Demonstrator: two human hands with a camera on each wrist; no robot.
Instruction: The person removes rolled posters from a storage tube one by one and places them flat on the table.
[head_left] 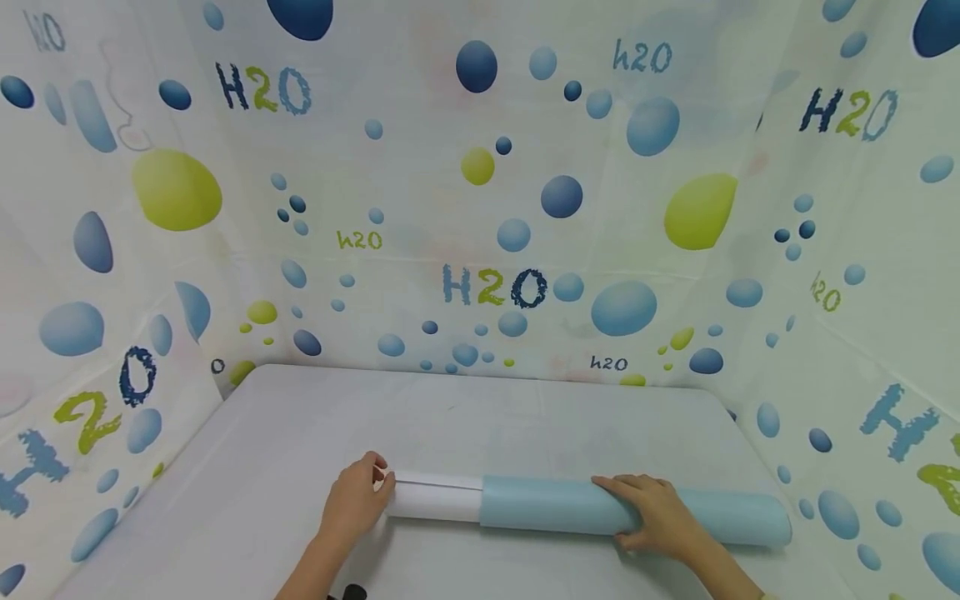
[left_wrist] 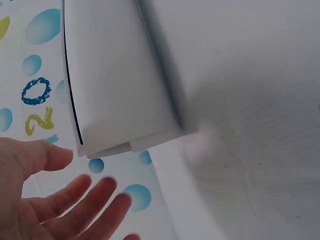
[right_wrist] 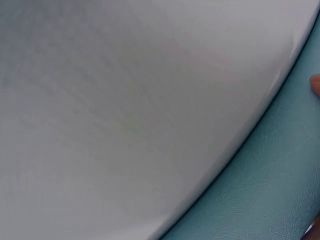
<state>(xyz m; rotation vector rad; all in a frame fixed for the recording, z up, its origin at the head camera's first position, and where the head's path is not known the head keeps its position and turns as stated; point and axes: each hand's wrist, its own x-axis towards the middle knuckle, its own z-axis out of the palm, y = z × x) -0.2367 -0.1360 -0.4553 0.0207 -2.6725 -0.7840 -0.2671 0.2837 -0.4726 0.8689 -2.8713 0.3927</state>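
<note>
A long roll lies across the table, its left part a white roll (head_left: 438, 500) with a lengthwise edge along the top, its right part a light blue sleeve-like wrap (head_left: 547, 505). In the right wrist view the blue surface (right_wrist: 260, 175) looks finely grained, like leather. My right hand (head_left: 652, 512) grips the blue part, fingers over its top and thumb on the near side. At the white end, my left hand (head_left: 358, 496) is held with fingers loosely bent. The left wrist view shows this hand (left_wrist: 65, 195) apart from the white end (left_wrist: 115, 100), holding nothing.
The roll rests on a white-covered table (head_left: 480, 417). Behind and at both sides hangs a white curtain (head_left: 420, 167) printed with blue and green drops and H2O lettering. A small black object (head_left: 354, 592) shows at the bottom edge, by the left forearm.
</note>
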